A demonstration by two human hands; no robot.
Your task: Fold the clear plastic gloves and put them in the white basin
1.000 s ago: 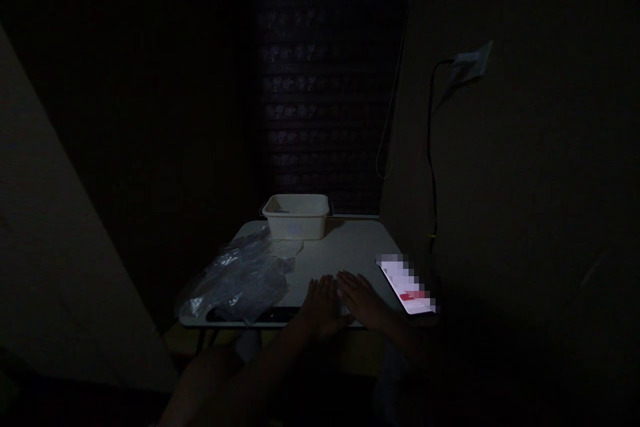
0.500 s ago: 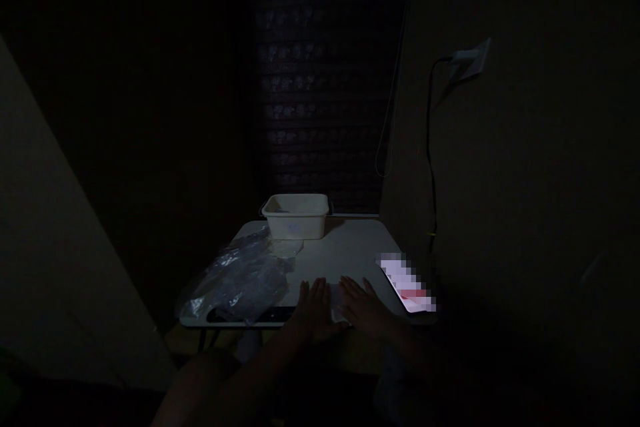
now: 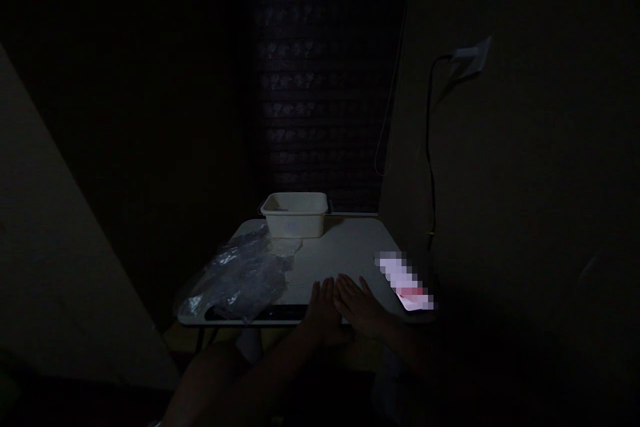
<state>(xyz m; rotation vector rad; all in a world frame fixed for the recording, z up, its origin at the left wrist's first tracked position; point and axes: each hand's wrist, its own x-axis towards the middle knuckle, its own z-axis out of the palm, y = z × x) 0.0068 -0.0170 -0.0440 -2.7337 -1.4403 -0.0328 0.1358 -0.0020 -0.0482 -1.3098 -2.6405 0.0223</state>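
My left hand [image 3: 324,312] lies flat near the front edge of the pale table [image 3: 345,247], its fingers stretched forward. Beside it, my right hand [image 3: 361,307] is also flat, with fingers extended and its fingertips touching or overlapping those of the left. Any small sheet under them is hidden by the hands. To the left of my hands, a crumpled clear plastic bag [image 3: 245,273] spreads over the tabletop. A lit phone [image 3: 407,283] rests on the right side, its screen blurred out.
A white plastic tub [image 3: 295,217] stands at the table's back edge. Behind it hangs a dark blind [image 3: 300,107]. On the right wall, a black cord [image 3: 429,147] runs down from a socket [image 3: 470,59]. The room is very dim.
My left hand has slid right to meet my right hand, which moved slightly left. The small whitish sheet seen between them earlier is now covered.
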